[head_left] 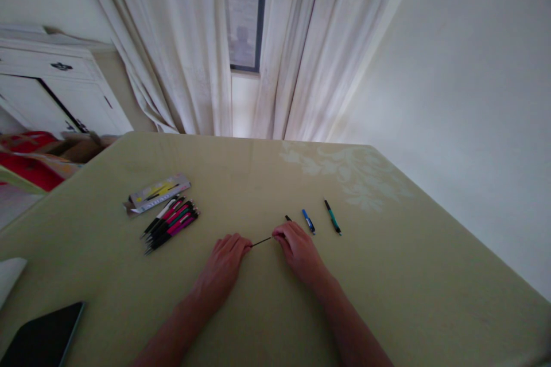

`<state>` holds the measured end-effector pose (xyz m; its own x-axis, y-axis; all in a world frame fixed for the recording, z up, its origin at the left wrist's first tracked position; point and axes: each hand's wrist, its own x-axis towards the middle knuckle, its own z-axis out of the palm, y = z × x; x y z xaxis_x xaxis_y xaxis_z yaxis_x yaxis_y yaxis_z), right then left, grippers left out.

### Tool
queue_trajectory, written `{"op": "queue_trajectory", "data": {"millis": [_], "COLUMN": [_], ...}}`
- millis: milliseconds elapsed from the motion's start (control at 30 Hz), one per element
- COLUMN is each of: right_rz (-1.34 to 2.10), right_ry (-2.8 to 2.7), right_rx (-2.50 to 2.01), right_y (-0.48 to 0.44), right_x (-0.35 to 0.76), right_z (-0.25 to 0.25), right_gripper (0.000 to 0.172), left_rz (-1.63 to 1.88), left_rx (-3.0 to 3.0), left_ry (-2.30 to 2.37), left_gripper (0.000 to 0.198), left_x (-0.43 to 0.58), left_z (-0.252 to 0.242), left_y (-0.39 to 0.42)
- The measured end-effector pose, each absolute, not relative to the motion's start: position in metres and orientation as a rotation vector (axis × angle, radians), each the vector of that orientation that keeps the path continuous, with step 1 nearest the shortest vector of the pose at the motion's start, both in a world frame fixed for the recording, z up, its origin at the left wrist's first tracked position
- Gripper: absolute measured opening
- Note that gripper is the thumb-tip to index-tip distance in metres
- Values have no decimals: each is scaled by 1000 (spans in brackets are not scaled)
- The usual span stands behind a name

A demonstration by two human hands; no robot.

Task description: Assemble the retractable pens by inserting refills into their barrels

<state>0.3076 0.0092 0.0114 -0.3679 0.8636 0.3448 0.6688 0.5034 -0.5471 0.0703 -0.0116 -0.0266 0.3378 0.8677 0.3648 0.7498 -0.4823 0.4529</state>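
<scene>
My left hand and my right hand rest on the pale green table, fingers curled. Between them they pinch a thin dark rod, like a pen refill, one end in each hand. A small black piece pokes out just beyond my right fingers. A short blue pen part and a green pen part lie just right of my right hand. A bundle of several pens with pink, green and black barrels lies to the left of my left hand.
A flat grey and yellow pen package lies behind the bundle. A dark tablet sits at the near left corner beside a white object. White curtains and a white cabinet stand beyond the table.
</scene>
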Motion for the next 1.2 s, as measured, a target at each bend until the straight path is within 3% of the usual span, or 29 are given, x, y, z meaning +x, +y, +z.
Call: {"op": "queue_trajectory", "data": {"millis": [400,633,733,933,1200], "right_rz": [579,169,178,442,488], "right_ry": [-2232,-1986,-1988,-2009,-2097], "right_rx": [-1149,-1568,-1642,-1356,-1222], "right_y": [0,15,18,12,5], "right_x": [293,317,322,312,301], "right_z": [20,6,0,13,18], "right_gripper": [12,26,25,26,25], "left_rz": [763,793,832,849,748], "left_rx": [2483,2396,2371,2254,2294], "left_ry": [1414,1491,1521,1672,1625], "left_gripper": [21,23,23,15,19], "left_x": [71,72,71,68,69], "left_z": [-16,-13,-12,-7,-3], "left_y": [-16,-14,-14,-13,-14]}}
